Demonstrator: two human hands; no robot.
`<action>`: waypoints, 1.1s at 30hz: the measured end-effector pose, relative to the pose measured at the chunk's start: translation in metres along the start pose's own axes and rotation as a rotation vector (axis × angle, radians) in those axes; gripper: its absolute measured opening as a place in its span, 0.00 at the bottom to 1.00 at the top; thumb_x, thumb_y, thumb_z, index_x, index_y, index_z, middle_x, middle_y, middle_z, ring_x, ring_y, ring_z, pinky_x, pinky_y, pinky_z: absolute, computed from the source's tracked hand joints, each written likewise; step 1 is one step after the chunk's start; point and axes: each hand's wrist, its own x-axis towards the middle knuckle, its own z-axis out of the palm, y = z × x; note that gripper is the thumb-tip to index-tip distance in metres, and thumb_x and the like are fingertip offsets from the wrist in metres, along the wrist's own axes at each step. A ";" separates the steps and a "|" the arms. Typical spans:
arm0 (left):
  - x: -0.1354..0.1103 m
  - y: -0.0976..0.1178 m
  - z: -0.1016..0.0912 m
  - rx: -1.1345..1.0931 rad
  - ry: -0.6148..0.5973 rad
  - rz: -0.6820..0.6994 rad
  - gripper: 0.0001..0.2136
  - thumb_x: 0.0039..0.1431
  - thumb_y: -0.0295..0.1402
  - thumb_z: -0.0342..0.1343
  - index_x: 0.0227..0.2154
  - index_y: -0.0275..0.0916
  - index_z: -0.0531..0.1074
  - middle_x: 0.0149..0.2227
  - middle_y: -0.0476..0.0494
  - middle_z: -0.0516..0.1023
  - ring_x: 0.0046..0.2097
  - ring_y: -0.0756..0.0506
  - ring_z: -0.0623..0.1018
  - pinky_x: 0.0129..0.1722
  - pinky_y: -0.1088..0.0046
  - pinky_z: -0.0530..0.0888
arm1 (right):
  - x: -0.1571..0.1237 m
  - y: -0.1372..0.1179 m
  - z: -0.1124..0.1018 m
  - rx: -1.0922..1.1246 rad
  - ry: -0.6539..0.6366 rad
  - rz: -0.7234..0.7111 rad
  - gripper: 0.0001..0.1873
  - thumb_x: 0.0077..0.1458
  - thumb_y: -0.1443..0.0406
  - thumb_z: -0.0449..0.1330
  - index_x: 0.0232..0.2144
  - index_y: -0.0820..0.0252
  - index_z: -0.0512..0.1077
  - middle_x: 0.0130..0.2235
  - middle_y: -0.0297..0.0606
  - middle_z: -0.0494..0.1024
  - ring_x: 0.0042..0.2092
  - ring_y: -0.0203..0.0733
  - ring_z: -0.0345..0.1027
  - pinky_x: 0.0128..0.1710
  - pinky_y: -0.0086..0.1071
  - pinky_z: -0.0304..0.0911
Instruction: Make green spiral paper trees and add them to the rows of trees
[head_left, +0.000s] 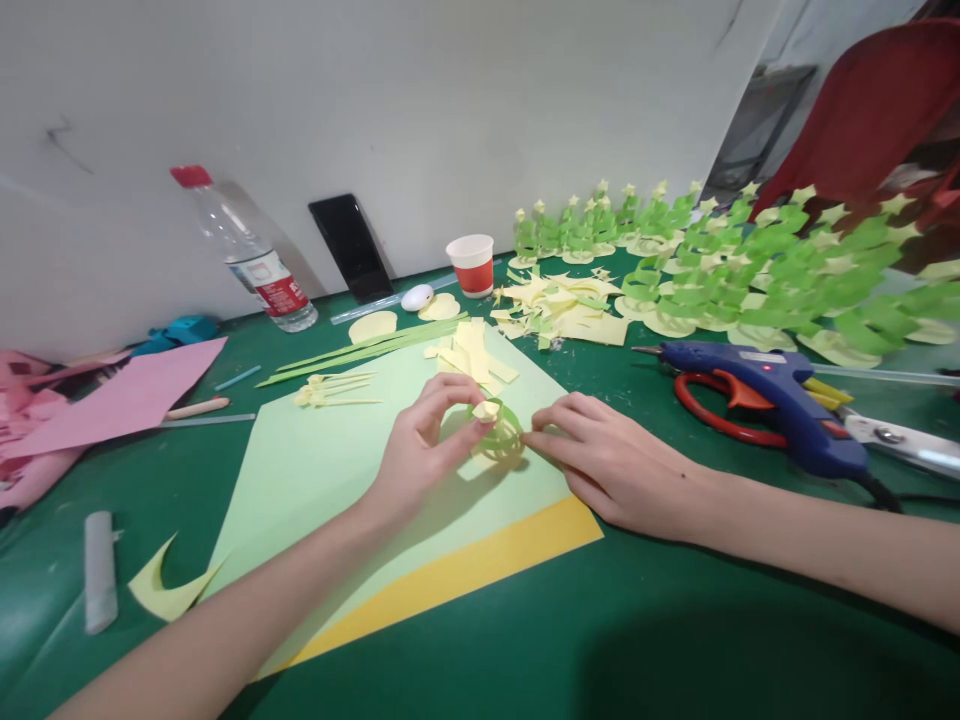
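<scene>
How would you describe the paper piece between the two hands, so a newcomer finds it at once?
On the green table, find the large pale green sheet. Near its right edge, the left hand holds a small curl of green paper with a pale yellow tip. Unlike the similar green pieces grouped at the back right, this one is in a hand.
</scene>
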 end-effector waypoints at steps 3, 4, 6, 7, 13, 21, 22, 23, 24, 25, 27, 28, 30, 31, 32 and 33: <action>0.000 0.000 0.000 -0.013 -0.006 0.000 0.00 0.51 0.31 0.55 0.27 0.42 0.70 0.35 0.47 0.65 0.42 0.45 0.67 0.42 0.65 0.66 | -0.001 0.002 0.001 -0.019 0.130 0.088 0.14 0.54 0.74 0.46 0.38 0.69 0.70 0.35 0.47 0.72 0.36 0.44 0.60 0.33 0.38 0.62; 0.000 0.000 0.000 -0.017 -0.007 0.003 0.00 0.51 0.31 0.55 0.27 0.42 0.70 0.35 0.47 0.65 0.41 0.45 0.67 0.42 0.65 0.66 | -0.001 0.003 0.001 -0.006 0.179 0.127 0.12 0.54 0.73 0.47 0.37 0.69 0.69 0.34 0.46 0.72 0.36 0.43 0.60 0.32 0.36 0.62; 0.000 0.001 0.000 -0.018 -0.010 0.004 0.00 0.51 0.31 0.56 0.27 0.42 0.70 0.35 0.46 0.65 0.41 0.45 0.67 0.42 0.65 0.66 | -0.002 0.005 0.002 0.047 0.243 0.207 0.10 0.55 0.71 0.49 0.35 0.68 0.70 0.30 0.43 0.73 0.34 0.42 0.61 0.30 0.34 0.61; 0.000 0.001 0.000 -0.015 -0.009 0.001 0.00 0.51 0.31 0.56 0.27 0.42 0.70 0.36 0.46 0.65 0.42 0.45 0.67 0.42 0.65 0.66 | -0.002 0.006 0.001 0.079 0.253 0.233 0.09 0.55 0.70 0.51 0.34 0.67 0.70 0.28 0.41 0.73 0.33 0.41 0.60 0.29 0.33 0.60; -0.001 0.001 0.000 -0.014 0.000 -0.009 0.00 0.51 0.31 0.55 0.27 0.42 0.70 0.36 0.47 0.66 0.42 0.45 0.67 0.43 0.64 0.66 | -0.002 0.004 -0.001 0.113 0.133 0.111 0.16 0.57 0.65 0.48 0.28 0.62 0.74 0.25 0.39 0.70 0.30 0.39 0.57 0.29 0.34 0.54; 0.000 0.003 0.001 0.009 -0.013 -0.026 0.01 0.51 0.32 0.55 0.27 0.42 0.70 0.36 0.47 0.66 0.40 0.46 0.68 0.43 0.64 0.66 | 0.000 0.006 -0.010 0.053 0.158 0.132 0.18 0.58 0.65 0.46 0.28 0.62 0.75 0.25 0.39 0.68 0.30 0.39 0.55 0.29 0.34 0.52; 0.000 0.003 0.001 0.014 -0.014 -0.021 0.01 0.52 0.32 0.55 0.27 0.42 0.70 0.36 0.47 0.66 0.41 0.45 0.68 0.43 0.64 0.66 | 0.000 0.007 -0.012 -0.005 0.131 0.141 0.20 0.58 0.65 0.46 0.24 0.63 0.74 0.23 0.39 0.68 0.30 0.39 0.54 0.29 0.34 0.52; 0.000 0.003 0.000 0.018 -0.015 -0.019 0.01 0.52 0.32 0.55 0.27 0.42 0.70 0.36 0.47 0.66 0.41 0.45 0.68 0.44 0.63 0.66 | 0.000 0.008 -0.014 -0.077 0.121 0.177 0.20 0.58 0.65 0.46 0.21 0.63 0.73 0.22 0.39 0.68 0.29 0.39 0.54 0.28 0.34 0.51; 0.000 0.003 0.000 0.021 -0.015 -0.018 0.01 0.52 0.32 0.55 0.27 0.43 0.70 0.36 0.47 0.66 0.41 0.45 0.68 0.45 0.63 0.65 | 0.000 0.009 -0.016 -0.142 0.133 0.221 0.20 0.58 0.65 0.47 0.21 0.64 0.73 0.22 0.40 0.68 0.29 0.40 0.54 0.28 0.35 0.50; 0.000 0.003 0.000 0.022 -0.016 -0.019 0.01 0.52 0.32 0.55 0.27 0.43 0.70 0.36 0.48 0.67 0.42 0.45 0.68 0.45 0.62 0.65 | 0.000 0.009 -0.017 -0.184 0.159 0.255 0.19 0.57 0.65 0.47 0.23 0.64 0.73 0.22 0.40 0.69 0.29 0.40 0.55 0.28 0.35 0.51; -0.001 0.003 0.000 0.022 -0.020 -0.020 0.01 0.52 0.32 0.55 0.27 0.43 0.70 0.36 0.48 0.67 0.42 0.45 0.68 0.46 0.62 0.65 | -0.002 0.009 -0.018 -0.184 0.204 0.255 0.15 0.57 0.67 0.47 0.29 0.65 0.74 0.24 0.40 0.72 0.30 0.39 0.57 0.29 0.34 0.52; -0.001 0.003 0.000 0.023 -0.021 -0.019 0.01 0.52 0.32 0.55 0.27 0.43 0.70 0.36 0.48 0.67 0.42 0.45 0.68 0.46 0.62 0.64 | -0.002 0.009 -0.018 -0.151 0.210 0.228 0.14 0.56 0.68 0.48 0.32 0.66 0.74 0.25 0.40 0.73 0.30 0.39 0.58 0.29 0.34 0.52; -0.001 0.003 0.000 0.027 -0.023 -0.007 0.02 0.52 0.32 0.55 0.26 0.43 0.70 0.35 0.48 0.67 0.41 0.45 0.68 0.46 0.63 0.65 | -0.003 0.007 -0.016 -0.062 0.181 0.159 0.13 0.56 0.69 0.48 0.35 0.66 0.73 0.26 0.39 0.73 0.30 0.38 0.58 0.30 0.33 0.53; -0.001 0.003 0.001 0.029 -0.023 0.000 0.02 0.52 0.32 0.55 0.26 0.42 0.70 0.35 0.48 0.67 0.41 0.45 0.68 0.46 0.63 0.65 | -0.004 0.005 -0.014 -0.021 0.146 0.129 0.14 0.57 0.69 0.47 0.35 0.66 0.73 0.26 0.40 0.72 0.30 0.39 0.58 0.30 0.33 0.54; 0.000 0.003 0.001 0.031 -0.023 0.004 0.02 0.52 0.32 0.55 0.26 0.42 0.70 0.35 0.48 0.67 0.41 0.45 0.68 0.46 0.63 0.65 | -0.004 0.003 -0.012 0.010 0.108 0.107 0.15 0.57 0.69 0.46 0.36 0.66 0.72 0.26 0.40 0.71 0.30 0.39 0.57 0.29 0.33 0.54; 0.000 0.003 0.001 0.030 -0.021 0.009 0.02 0.52 0.32 0.55 0.26 0.42 0.70 0.35 0.48 0.67 0.41 0.45 0.68 0.46 0.63 0.65 | -0.004 0.002 -0.010 0.031 0.067 0.095 0.16 0.57 0.69 0.45 0.38 0.65 0.72 0.26 0.40 0.70 0.30 0.39 0.57 0.29 0.33 0.54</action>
